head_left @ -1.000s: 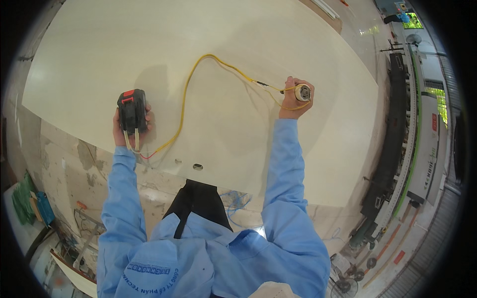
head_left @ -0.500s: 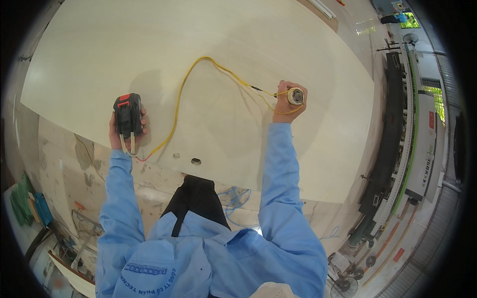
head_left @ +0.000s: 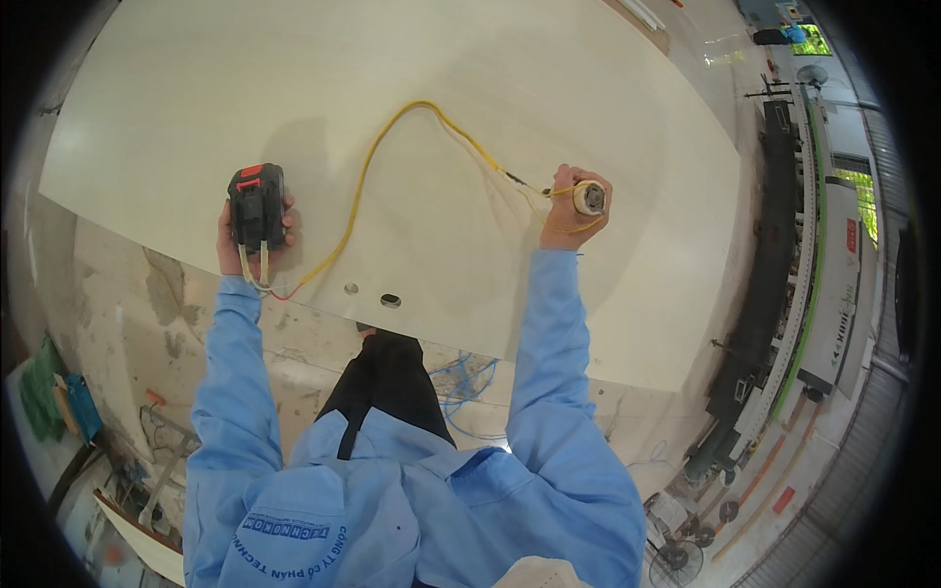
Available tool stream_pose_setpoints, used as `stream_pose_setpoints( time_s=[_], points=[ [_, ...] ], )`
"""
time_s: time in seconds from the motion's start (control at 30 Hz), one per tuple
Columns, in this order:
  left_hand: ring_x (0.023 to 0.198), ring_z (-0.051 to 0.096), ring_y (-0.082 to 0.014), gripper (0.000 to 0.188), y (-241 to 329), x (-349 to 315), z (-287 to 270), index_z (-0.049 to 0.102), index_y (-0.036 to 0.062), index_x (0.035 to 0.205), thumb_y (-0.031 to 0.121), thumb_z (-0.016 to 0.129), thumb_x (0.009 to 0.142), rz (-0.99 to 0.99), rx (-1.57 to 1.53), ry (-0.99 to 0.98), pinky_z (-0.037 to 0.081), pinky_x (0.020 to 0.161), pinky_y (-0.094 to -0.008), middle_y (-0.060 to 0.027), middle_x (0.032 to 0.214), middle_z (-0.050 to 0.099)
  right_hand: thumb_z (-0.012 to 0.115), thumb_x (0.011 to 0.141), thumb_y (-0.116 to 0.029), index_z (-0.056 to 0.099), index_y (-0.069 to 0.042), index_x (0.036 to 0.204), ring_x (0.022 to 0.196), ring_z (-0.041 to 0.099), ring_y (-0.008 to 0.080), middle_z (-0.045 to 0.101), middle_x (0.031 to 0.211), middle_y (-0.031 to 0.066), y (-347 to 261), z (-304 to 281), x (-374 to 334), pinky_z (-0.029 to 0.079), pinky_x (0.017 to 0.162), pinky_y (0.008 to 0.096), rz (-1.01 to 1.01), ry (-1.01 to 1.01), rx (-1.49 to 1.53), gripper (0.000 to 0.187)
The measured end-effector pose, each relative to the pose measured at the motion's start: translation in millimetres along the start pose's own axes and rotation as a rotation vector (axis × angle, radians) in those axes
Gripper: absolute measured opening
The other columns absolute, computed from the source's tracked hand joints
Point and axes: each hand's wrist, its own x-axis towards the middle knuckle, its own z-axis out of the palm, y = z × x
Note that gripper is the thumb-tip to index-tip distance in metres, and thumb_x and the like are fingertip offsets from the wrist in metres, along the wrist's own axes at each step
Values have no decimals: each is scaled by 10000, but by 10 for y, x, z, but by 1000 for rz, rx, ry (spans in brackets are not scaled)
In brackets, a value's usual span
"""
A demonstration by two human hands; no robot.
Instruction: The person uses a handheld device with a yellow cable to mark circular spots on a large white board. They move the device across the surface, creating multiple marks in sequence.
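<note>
My left hand [head_left: 227, 257] is closed around a black battery pack [head_left: 259, 208] with red parts on its upper end. Two pale leads come out of the pack's near end and join a yellow cable [head_left: 364, 186]. That cable arches over the large cream panel [head_left: 421, 225] to my right hand [head_left: 565, 229]. There my fingers wrap round a small round motor-like device [head_left: 589, 198], white at the rim with a grey centre. Its lower part is hidden in my grip. Both hands are above the panel.
Two openings, one a dark oval hole [head_left: 390, 301], lie near the panel's front edge. Blue tubing [head_left: 467, 384] is on the floor below. A long machine [head_left: 784, 294] runs along the right, with a fan [head_left: 676, 565] at its near end.
My left hand and the battery pack have risen slightly up the picture. My right hand with the round device has shifted a little right and down. Both grips are unchanged.
</note>
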Motion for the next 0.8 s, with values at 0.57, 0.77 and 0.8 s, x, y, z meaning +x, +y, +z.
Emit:
stream_pose_setpoints(
  time_s=[0.57,0.77,0.8],
  points=[
    [966,578,-284,680,9,13,124,348,15,1487,478,455,1000,0,45,-30,571,766,-427,-212,1256,503,755,817,-4,552,-50,911,733,608,130,670,842,88,-120,-162,-332,527,680,278,30,-21,-116,228],
    [1017,570,-298,697,5,14,18,337,5,1491,480,460,996,1,-14,-89,570,801,-444,-217,1277,499,730,818,-12,559,-52,892,767,632,156,645,858,80,-217,-166,-411,547,692,305,33,7,-74,191],
    [1030,568,-302,703,3,7,-15,334,5,1494,482,462,995,-1,-28,-82,570,810,-450,-219,1288,497,731,817,-12,560,-52,892,765,631,154,645,858,79,-266,-211,-430,547,689,304,57,9,-43,192]
  ],
)
